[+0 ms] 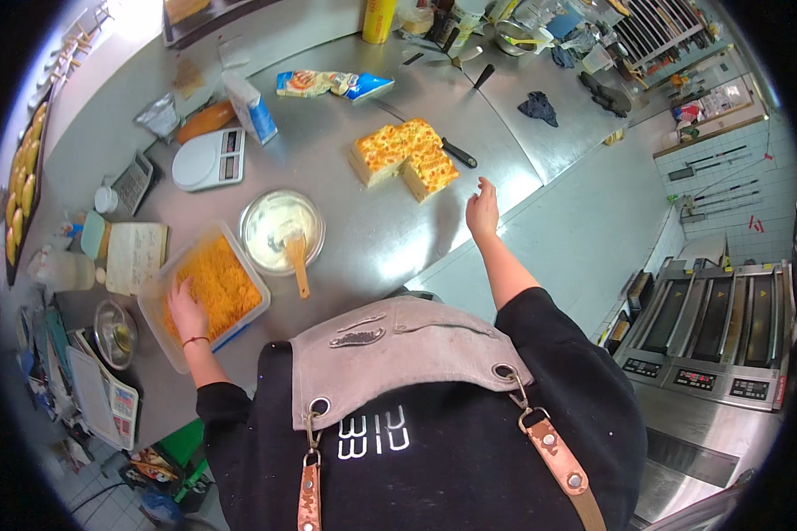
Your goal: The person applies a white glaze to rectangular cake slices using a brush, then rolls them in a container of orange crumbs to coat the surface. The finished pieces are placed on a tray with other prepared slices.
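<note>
My left hand (187, 312) rests on orange shredded floss (226, 285) inside a clear plastic tub (264, 304); whether its fingers hold any is hard to see. My right hand (483, 209) is raised near the table's front edge, empty, with fingers a little apart. Just left of it lies a rectangular cake (405, 154) with a browned, speckled top and a notch cut from its front side. A black-handled knife (460, 152) lies against the cake's right side. Next to the tub, a bowl of white cream (272, 229) holds a wooden-handled brush or spatula (297, 265).
A white kitchen scale (209, 160), a calculator (135, 182), an open notebook (137, 255) and a metal bowl (115, 335) stand on the steel table (365, 245) at left. A blue-and-white packet (335, 85) lies behind the cake. Utensils and a dark cloth (538, 109) lie at the far right.
</note>
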Demonstrator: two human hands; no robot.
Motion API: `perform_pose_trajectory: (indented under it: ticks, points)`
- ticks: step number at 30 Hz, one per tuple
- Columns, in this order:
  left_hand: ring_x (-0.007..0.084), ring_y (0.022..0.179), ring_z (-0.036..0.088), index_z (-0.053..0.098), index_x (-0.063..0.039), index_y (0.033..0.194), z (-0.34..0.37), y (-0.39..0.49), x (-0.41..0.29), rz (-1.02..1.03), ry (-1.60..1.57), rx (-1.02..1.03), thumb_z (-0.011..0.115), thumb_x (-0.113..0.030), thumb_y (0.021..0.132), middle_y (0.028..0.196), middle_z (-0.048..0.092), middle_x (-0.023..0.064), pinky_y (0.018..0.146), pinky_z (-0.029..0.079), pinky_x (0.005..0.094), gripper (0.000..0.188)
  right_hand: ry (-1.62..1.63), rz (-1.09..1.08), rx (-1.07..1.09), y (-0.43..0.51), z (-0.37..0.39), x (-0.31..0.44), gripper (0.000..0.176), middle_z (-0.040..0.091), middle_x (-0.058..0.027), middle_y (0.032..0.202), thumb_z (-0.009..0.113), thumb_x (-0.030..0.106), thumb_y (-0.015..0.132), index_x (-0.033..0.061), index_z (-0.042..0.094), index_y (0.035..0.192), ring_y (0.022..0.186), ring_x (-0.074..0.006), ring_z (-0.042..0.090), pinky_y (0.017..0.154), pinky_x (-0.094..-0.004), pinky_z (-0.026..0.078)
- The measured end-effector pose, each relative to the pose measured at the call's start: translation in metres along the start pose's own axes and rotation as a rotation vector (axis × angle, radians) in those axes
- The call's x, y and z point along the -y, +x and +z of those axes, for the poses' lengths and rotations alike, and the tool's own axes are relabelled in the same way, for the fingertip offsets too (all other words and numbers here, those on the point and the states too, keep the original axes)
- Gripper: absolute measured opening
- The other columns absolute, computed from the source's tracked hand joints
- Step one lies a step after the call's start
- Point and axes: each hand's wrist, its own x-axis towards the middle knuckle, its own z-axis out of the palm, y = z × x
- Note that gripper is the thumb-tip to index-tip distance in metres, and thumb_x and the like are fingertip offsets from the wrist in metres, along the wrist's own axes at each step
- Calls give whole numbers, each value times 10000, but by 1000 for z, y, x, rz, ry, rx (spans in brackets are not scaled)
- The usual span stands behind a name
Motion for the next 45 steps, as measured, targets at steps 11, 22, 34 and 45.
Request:
perform_pose_trajectory:
  ticks: [11,22,34,45]
  points:
    - [237,1342,571,518,-15,1481,136,10,-374,-382,-1479,1003,692,-327,1032,1439,597,98,1139,445,412,574,689,446,732,104,46,1,861,673,-191,1226,900,420,792,-89,506,1365,1077,-252,660,890,-412,550]
    - [202,1355,544,393,-84,1575,192,4,-445,-402,-1440,953,801,-334,940,1507,535,89,1125,439,400,796,792,200,659,43,2,43,781,618,-129,1136,960,310,691,92,421,1212,1041,-278,633,925,-401,532]
    - [192,1300,594,472,-19,1491,-24,-55,-236,-264,-1409,695,811,-297,923,1398,622,101,1088,492,353,718,1195,-286,1326,16,-28,236,775,498,-180,1518,826,228,881,33,392,1492,1375,-313,515,1139,-432,428]
    - [305,1481,446,431,-172,1588,-53,-95,-21,-499,-2441,51,645,-503,1006,1599,482,68,1227,350,546,703,223,-1093,697,-114,86,292,529,608,-158,1414,794,156,864,175,647,1372,1317,-381,563,1068,-478,502]
